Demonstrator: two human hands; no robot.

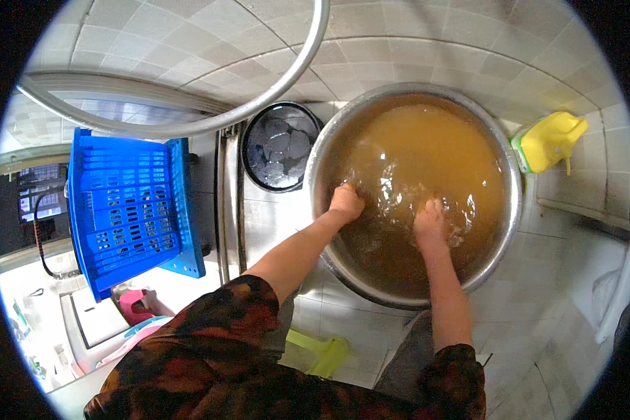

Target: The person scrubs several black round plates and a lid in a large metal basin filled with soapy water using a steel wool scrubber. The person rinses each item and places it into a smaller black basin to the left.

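A wide metal tub [510, 210] full of cloudy brown water [425, 136] stands on the tiled floor before me. Near the tub's left wall my left hand [347, 202] dips into the water, its fingertips under the surface. My right hand [430, 220] is at the water right of the middle, fingers partly sunk and curled. Ripples and glints spread around both hands. Whatever may lie under the murky surface is hidden, so I cannot see whether either hand grips something.
Left of the tub sits a round black basin [281, 147] with wet patches. A blue plastic basket [131, 205] stands farther left. A yellow jug [551, 142] is at the right by the tiled wall. A pale hose [273, 92] loops overhead. A green plastic stool [328, 357] is below me.
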